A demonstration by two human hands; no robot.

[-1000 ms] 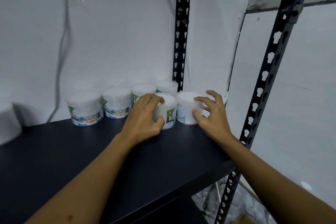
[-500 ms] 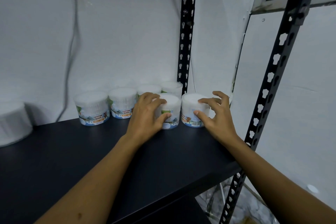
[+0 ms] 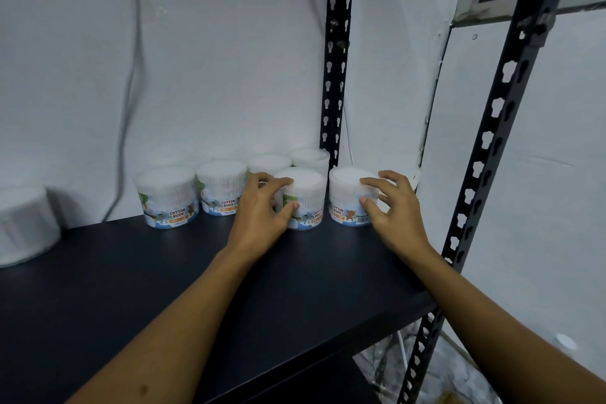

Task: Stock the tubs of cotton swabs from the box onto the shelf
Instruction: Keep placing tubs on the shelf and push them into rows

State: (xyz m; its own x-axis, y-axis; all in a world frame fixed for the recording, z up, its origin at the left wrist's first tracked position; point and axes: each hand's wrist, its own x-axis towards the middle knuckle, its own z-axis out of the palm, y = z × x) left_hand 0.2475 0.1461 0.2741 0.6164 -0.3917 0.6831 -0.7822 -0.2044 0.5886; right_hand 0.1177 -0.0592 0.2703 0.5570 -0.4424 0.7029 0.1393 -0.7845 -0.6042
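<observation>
On the shelf [image 3: 164,289], two upright tubs [image 3: 308,197], hand-held.

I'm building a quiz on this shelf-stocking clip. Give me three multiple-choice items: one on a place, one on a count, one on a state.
1. Where does the tub in the right hand stand?
A. at the shelf's right end, near the rear post
B. at the shelf's left end
C. on the floor

2. How many labelled cotton bud tubs show on the shelf?
A. three
B. six
C. nine

3. What is the left hand doing?
A. hanging idle
B. gripping a tub
C. pressing the wall

Answers: 1 A, it sits beside the black post; 2 B, four behind and two in front; 3 B, fingers and thumb curl round it.
</observation>
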